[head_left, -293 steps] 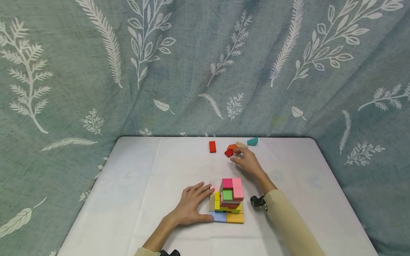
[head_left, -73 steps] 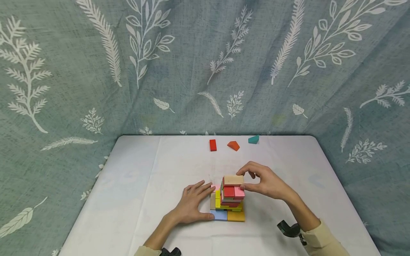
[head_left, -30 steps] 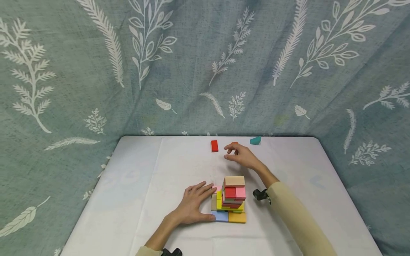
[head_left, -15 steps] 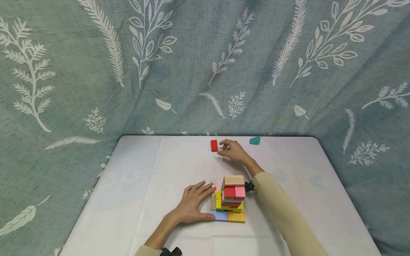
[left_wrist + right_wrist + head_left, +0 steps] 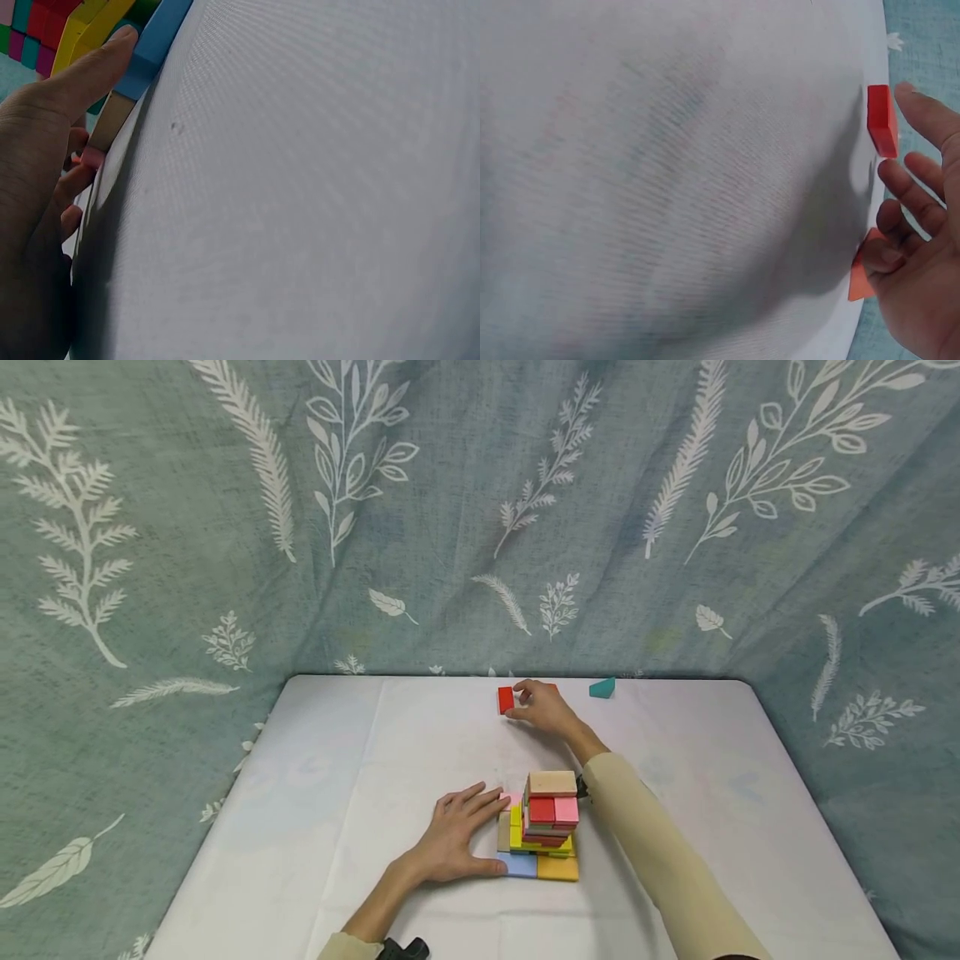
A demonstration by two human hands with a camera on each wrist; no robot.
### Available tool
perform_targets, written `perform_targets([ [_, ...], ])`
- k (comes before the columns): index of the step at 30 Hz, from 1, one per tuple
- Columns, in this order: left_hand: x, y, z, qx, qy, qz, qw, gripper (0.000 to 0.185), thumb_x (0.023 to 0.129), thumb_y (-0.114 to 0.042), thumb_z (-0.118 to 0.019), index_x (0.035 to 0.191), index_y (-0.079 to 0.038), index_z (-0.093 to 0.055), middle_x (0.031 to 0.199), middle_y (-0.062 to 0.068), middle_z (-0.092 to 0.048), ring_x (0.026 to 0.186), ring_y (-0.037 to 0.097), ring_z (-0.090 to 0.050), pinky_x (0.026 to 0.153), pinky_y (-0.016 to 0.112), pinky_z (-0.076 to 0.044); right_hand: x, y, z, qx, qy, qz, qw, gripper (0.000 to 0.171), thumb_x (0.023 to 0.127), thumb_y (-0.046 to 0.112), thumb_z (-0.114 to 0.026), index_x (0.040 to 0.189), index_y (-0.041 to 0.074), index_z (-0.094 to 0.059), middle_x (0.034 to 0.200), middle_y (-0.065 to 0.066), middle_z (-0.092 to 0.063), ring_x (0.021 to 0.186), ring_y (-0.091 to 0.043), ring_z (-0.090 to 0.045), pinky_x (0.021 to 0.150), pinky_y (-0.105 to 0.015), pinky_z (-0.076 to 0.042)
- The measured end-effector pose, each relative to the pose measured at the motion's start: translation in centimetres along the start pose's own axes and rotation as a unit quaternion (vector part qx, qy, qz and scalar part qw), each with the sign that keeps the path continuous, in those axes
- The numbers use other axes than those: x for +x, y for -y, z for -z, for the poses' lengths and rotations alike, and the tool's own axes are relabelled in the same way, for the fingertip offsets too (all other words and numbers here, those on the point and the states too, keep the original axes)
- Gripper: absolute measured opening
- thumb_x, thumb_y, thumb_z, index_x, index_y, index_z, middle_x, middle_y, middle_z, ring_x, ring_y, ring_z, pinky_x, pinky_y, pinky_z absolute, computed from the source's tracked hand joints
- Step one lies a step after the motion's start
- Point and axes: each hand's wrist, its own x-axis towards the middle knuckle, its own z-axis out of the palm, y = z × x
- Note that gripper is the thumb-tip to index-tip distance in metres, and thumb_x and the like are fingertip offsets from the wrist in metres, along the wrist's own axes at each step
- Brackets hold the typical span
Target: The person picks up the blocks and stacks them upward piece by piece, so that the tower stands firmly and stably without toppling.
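Note:
A red rectangular block [image 5: 506,701] lies near the table's far edge. My right hand [image 5: 546,708] is beside it, thumb and index finger near its ends; in the right wrist view a narrow gap shows between the thumb and the red block [image 5: 883,120]. Partly behind that hand is an orange block [image 5: 860,277]. My left hand [image 5: 457,839] lies with fingers spread along the left side of a stack of coloured blocks [image 5: 542,811], its thumb by the blue base block [image 5: 517,864]. A plain wooden block [image 5: 552,783] tops the stack.
A teal angled block [image 5: 602,688] lies by the far edge, right of my right hand. The white-covered table [image 5: 360,735] meets a patterned green-blue cloth [image 5: 450,527] behind it. The tall stack stands beside my right forearm.
Over the last second my right hand moved left from the orange block to the red one. Earlier it placed the plain wooden block on the stack. My left hand has stayed put.

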Motion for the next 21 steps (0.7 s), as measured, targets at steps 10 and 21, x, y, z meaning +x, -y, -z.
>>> perform_targets([
  [10, 0.0, 0.0, 0.2, -0.002, 0.002, 0.0, 1.0, 0.099, 0.078, -0.077, -0.065, 0.159, -0.03, -0.032, 0.164, -0.006, -0.03, 0.152, 0.027, -0.019, 0.112, 0.061, -0.019, 0.9, 0.4, -0.7, -0.039, -0.03, -0.009, 0.999, 0.064, 0.086, 0.039, -0.081, 0.136, 0.006, -0.058, 0.106, -0.008, -0.064, 0.09, -0.021, -0.058, 0.082, -0.039, -0.05],
  [21, -0.1, 0.0, 0.0, -0.004, -0.004, -0.007, 1.0, 0.099, 0.078, -0.079, -0.063, 0.159, -0.03, -0.032, 0.163, -0.006, -0.031, 0.152, 0.027, -0.019, 0.112, 0.06, -0.019, 0.9, 0.9, -1.5, -0.064, -0.056, -0.044, 0.995, 0.048, 0.089, 0.034, -0.076, 0.127, 0.006, -0.065, 0.102, -0.006, -0.063, 0.089, -0.019, -0.057, 0.078, -0.035, -0.05],
])
